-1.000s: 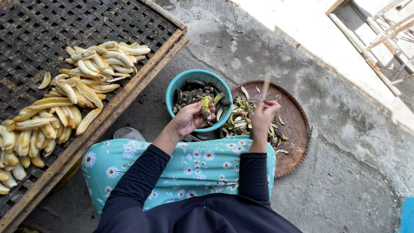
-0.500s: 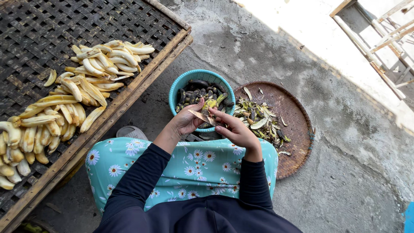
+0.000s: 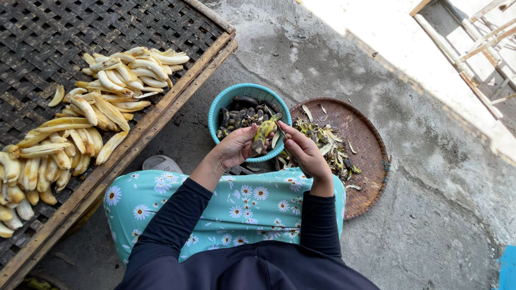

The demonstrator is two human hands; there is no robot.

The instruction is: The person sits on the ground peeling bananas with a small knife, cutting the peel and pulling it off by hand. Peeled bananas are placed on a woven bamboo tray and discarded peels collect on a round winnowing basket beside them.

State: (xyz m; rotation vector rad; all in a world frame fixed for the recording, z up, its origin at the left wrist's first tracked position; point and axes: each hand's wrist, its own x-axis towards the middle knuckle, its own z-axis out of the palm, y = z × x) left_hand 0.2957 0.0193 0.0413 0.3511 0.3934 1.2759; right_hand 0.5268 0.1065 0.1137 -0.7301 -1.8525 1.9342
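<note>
The left hand point(image 3: 234, 147) has its grip closed around a small banana point(image 3: 262, 135) held over the near rim of the turquoise basket point(image 3: 217, 104), while the right hand point(image 3: 303, 150) pinches a peel strip point(image 3: 276, 138) at its side. Peeling goes best with the fruit held steady and the strip drawn downward, away toward the round woven tray point(image 3: 371, 161) (already littered with skins). No packages, labels or signs show; peeled bananas point(image 3: 80, 118) lie along the drying rack point(image 3: 177, 102) edge.

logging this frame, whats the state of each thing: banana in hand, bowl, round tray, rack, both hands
banana: partly peeled, held in left hand
right hand: pulling peel
bowl: holds dark unpeeled bananas
round tray: strewn with peels
rack: peeled bananas laid out
</note>
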